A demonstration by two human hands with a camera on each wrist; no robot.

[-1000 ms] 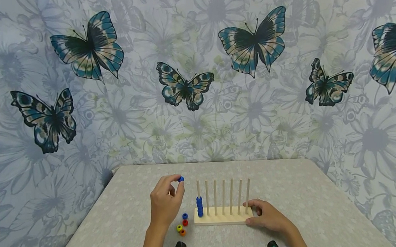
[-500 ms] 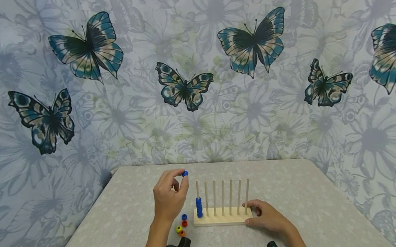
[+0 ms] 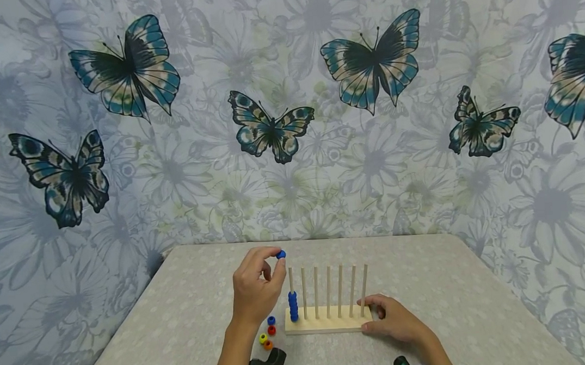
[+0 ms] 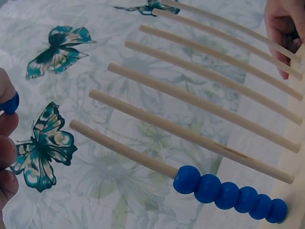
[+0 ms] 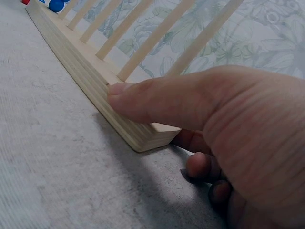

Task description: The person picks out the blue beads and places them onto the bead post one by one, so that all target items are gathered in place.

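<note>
Head view, with both wrist views. The left hand [image 3: 255, 293] is raised above the table [image 3: 181, 318], thumb and forefinger pinching a small blue bead [image 3: 280, 254]; the remaining fingers are loosely curled behind it. The bead is held in the air just left of, and slightly above, the tip of the leftmost peg [image 3: 291, 280] of the wooden peg rack [image 3: 325, 323], apart from the peg. In the left wrist view the same bead [image 4: 10, 103] shows at the left edge between the fingertips [image 4: 5, 124], well apart from the pegs.

The rack is a pale wooden base carrying seven upright dowels in a row. The leftmost peg bears a stack of blue beads [image 3: 293, 306], five of them countable in the left wrist view [image 4: 228, 194], resting on the base; the other six pegs are bare.

The right hand [image 3: 394, 320] rests on the table at the right end of the rack. Its thumb [image 5: 157, 98] lies pressed along the front edge of the base, and the fingers curl round the end of the block, so that the hand grips the base.

On the table just left of the rack lie four loose beads in a small cluster: a blue one [image 3: 271, 320], a red one [image 3: 271, 330], a yellow one [image 3: 263, 338] and an orange one [image 3: 268, 345]. Behind the table hangs a floral backdrop with printed butterflies [image 3: 270, 126]
</note>
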